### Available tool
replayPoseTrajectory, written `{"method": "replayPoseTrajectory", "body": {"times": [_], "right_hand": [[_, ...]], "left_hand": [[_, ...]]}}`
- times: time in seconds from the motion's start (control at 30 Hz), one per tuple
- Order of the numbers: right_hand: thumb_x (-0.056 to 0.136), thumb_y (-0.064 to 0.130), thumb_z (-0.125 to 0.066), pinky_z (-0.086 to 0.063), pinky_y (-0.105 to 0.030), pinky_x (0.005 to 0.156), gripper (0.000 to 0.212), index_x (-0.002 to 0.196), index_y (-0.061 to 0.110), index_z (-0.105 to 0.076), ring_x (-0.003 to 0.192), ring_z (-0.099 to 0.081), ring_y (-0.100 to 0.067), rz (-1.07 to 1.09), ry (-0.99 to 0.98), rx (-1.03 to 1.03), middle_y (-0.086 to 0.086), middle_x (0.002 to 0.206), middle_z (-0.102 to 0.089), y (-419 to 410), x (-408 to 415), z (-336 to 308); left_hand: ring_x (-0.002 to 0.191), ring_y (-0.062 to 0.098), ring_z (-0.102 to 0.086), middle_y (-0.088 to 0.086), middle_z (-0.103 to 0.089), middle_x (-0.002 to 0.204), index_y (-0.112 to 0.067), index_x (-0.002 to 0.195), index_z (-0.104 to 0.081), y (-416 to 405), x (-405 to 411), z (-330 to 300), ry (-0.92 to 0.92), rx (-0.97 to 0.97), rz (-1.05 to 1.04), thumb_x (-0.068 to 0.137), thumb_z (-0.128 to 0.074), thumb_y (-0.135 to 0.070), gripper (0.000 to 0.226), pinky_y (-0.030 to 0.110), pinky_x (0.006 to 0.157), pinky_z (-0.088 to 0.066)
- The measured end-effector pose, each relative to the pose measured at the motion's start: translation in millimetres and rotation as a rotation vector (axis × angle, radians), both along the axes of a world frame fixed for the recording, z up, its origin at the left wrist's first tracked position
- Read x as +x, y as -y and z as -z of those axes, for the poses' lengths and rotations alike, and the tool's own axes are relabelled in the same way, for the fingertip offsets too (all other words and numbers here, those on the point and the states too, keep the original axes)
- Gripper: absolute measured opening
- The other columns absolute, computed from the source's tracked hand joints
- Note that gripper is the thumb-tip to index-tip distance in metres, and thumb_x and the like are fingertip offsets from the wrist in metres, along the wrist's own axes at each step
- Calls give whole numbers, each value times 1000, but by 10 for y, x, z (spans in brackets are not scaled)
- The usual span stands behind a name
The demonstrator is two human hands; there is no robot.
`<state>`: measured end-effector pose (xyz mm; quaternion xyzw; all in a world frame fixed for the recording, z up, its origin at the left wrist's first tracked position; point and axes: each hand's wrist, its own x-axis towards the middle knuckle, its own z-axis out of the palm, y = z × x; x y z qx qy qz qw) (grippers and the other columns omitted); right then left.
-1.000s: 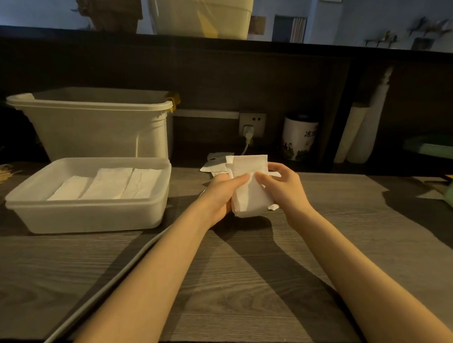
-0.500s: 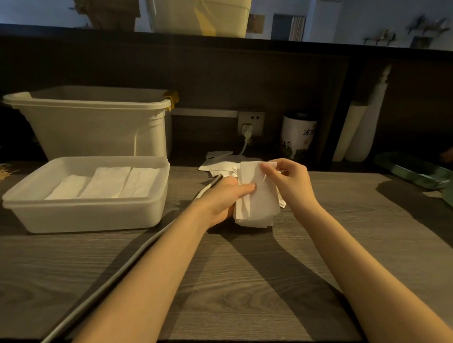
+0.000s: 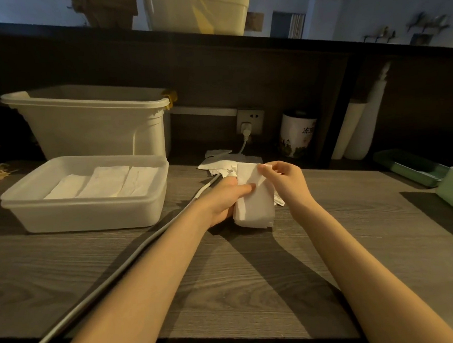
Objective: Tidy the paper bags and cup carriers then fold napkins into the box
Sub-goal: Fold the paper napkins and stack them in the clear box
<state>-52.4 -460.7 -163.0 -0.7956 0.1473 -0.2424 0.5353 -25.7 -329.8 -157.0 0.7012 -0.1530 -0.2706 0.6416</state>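
Now we hold one white napkin (image 3: 254, 196) between both hands just above the grey wood table (image 3: 227, 278), a little past the centre of our view toward one o'clock. Our left hand (image 3: 222, 201) grips its left edge — fingers curled together, the thumb lying flat across the front of the paper and pressing it against them. Our right hand (image 3: 285, 183) takes the top right corner in a pinch between thumb and forefinger; the other fingers curl loosely behind, and whether they touch the paper we cannot tell. The napkin hangs as a folded strip, its lower end close to the tabletop.

Just behind our hands, at twelve o'clock, a small heap of loose napkins (image 3: 219, 162) lies on the table. At ten o'clock sits the shallow white box (image 3: 89, 213), with three folded napkins (image 3: 105, 181) laid side by side on its floor. Behind the box, further toward eleven o'clock, stands a taller white bin (image 3: 96, 127).

A grey cable (image 3: 135, 258) runs from seven o'clock under our left forearm toward the hands. A second lead goes up to the wall socket (image 3: 250, 120) at twelve o'clock. A printed canister (image 3: 296, 134) stands at one o'clock, and a green tray (image 3: 413, 169) lies at three o'clock.
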Motion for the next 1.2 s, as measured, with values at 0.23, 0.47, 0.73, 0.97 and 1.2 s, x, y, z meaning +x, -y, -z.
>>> {"method": "replayPoseTrajectory", "body": {"times": [0.23, 0.47, 0.73, 0.97, 1.2], "right_hand": [[93, 27, -56, -42, -22, 74, 21, 107, 14, -64, 91, -53, -11, 146, 36, -303, -4, 106, -60, 301, 7, 74], [86, 37, -64, -44, -26, 73, 27, 110, 24, -64, 94, -53, -12, 10, -250, -753, 2, 109, -58, 428, -46, 194], [85, 39, -65, -48, -34, 87, 30, 111, 25, -65, 99, -53, -15, -2, -281, -911, 1, 111, -58, 416, -39, 229], [89, 31, -59, -44, -28, 84, 29, 117, 22, -63, 108, -51, -16, -1, -184, -1046, -1, 118, -58, 364, -21, 252], [88, 31, -63, -46, -27, 82, 35, 121, 20, -61, 110, -52, -17, -13, -194, -983, -1, 124, -53, 346, -11, 248]], "left_hand": [[104, 22, -56, 8, -57, 120, -13, 131, -42, -104, 147, -4, -31, -123, -192, 95, -49, -15, 37, 38, 85, -49], [93, 23, -58, 8, -58, 110, -9, 129, -44, -208, 283, -3, -181, -282, -343, 93, -54, -14, 37, 36, 75, -51], [89, 22, -61, 7, -60, 102, -9, 122, -49, -232, 303, -8, -224, -354, -344, 91, -57, -16, 33, 32, 68, -53], [96, 26, -60, 12, -58, 119, -7, 121, -48, -228, 339, 15, -180, -284, -427, 92, -56, -18, 31, 37, 76, -54], [96, 23, -59, 10, -58, 117, -8, 123, -48, -206, 354, 23, -118, -223, -444, 94, -54, -21, 33, 39, 84, -51]]}}
